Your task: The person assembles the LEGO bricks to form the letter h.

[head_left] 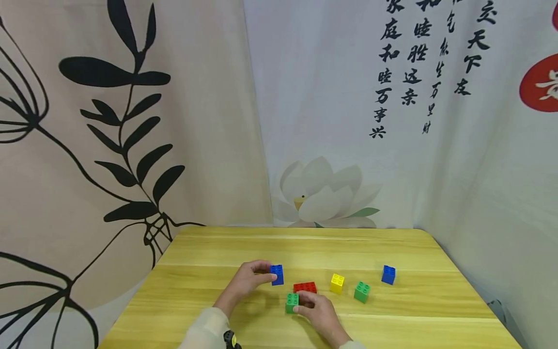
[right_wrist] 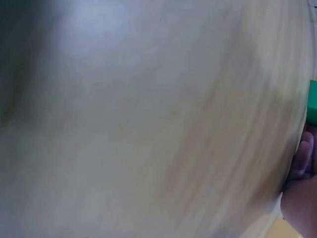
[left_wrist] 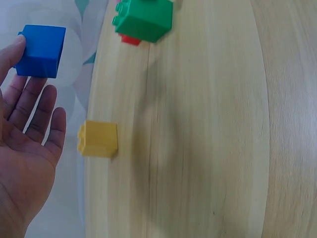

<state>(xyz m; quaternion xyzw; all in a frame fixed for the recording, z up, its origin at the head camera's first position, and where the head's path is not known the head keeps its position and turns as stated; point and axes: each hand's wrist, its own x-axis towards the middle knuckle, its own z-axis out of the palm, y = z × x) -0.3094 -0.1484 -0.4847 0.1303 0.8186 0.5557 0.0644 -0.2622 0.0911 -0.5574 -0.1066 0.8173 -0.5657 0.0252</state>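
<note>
So the left hand (head_left: 249, 281) has a blue brick (head_left: 276, 275) pinched at thumb and fingertips, up and left of the red brick (head_left: 305, 287). The right hand (head_left: 320, 315) has its thumb and fingers closed on a green brick (head_left: 292, 303), just on the wearer's side of that red one; can't tell if those two bricks touch.

Off to the right of the red brick you've got a yellow brick (head_left: 337, 283), then a second green brick (head_left: 362, 292), then a second blue brick (head_left: 388, 275) furthest out. Six total: two blue, two green, one red, one yellow, on or above a wooden table (head_left: 436, 329).

Readable stuff: the curtain (head_left: 322, 111) behind the red brick has Chinese columns, incl. 庭和睦万事兴, 和睦胜远亲 and 交天下友. Far right there's a red disc (head_left: 540, 85) with a cut-off character.

Left wrist cam shows the thumb on the held blue brick's studded side and the spare fingers loosely spread, which the head view hides. Right wrist cam is mostly blurry tabletop.
</note>
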